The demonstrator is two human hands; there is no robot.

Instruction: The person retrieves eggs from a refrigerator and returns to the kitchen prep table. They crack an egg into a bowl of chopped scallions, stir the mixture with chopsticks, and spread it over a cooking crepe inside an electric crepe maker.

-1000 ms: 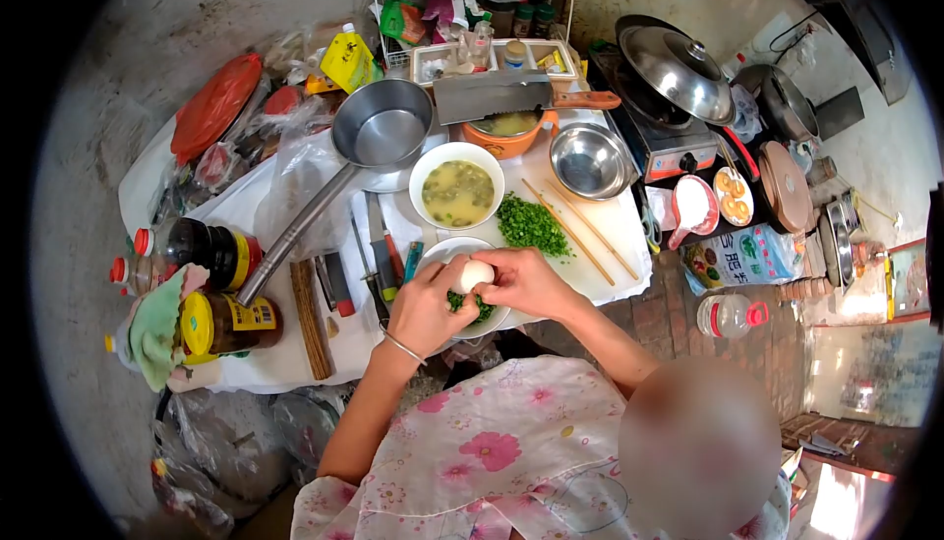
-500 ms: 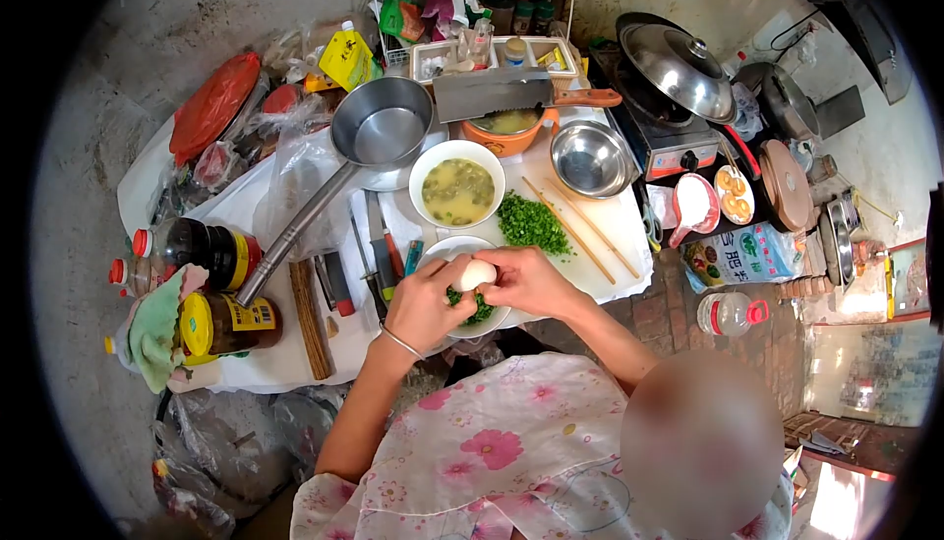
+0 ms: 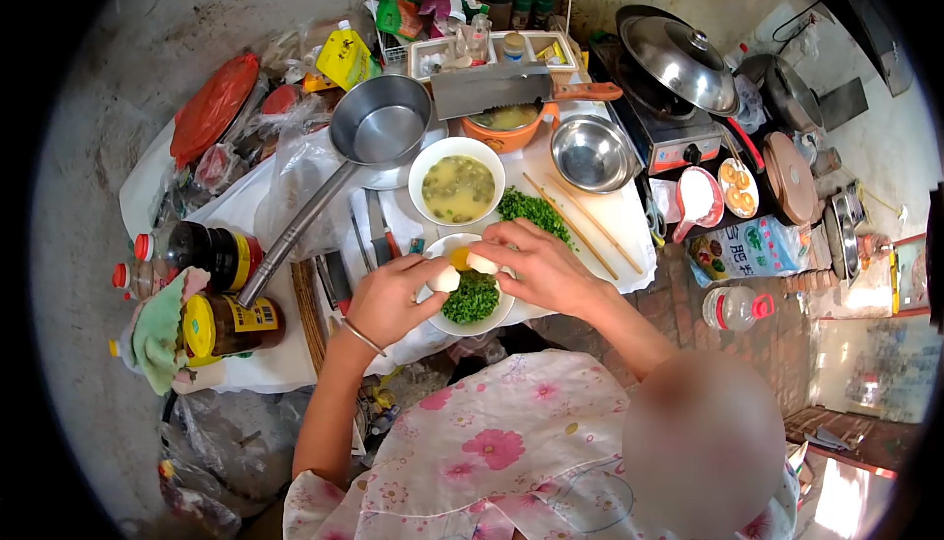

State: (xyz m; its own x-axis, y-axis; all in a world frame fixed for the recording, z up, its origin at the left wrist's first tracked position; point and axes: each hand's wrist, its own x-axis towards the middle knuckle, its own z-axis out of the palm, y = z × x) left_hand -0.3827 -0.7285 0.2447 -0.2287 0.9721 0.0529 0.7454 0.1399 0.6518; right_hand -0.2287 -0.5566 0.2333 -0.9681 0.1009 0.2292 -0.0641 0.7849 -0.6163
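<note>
Eggshell [image 3: 445, 280], split in two, over a bowl [image 3: 470, 330] of chopped greens [image 3: 472, 302]: left hand [image 3: 388, 294] pinches one half, right hand [image 3: 541, 267] the other half [image 3: 482, 264], slightly farther from the body. Yolk [image 3: 458, 258] shows between them toward the bowl's far side; whether falling or resting, I cannot tell. Large Chinese characters mark a bag [image 3: 744, 254] at right; a jar's [image 3: 200, 326] yellow label [image 3: 255, 317] is too small to read.

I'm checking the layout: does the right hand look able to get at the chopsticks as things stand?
Probably yes: the chopsticks lie uncovered near the right hand, though the eggshell it holds may hinder a grasp.
</note>
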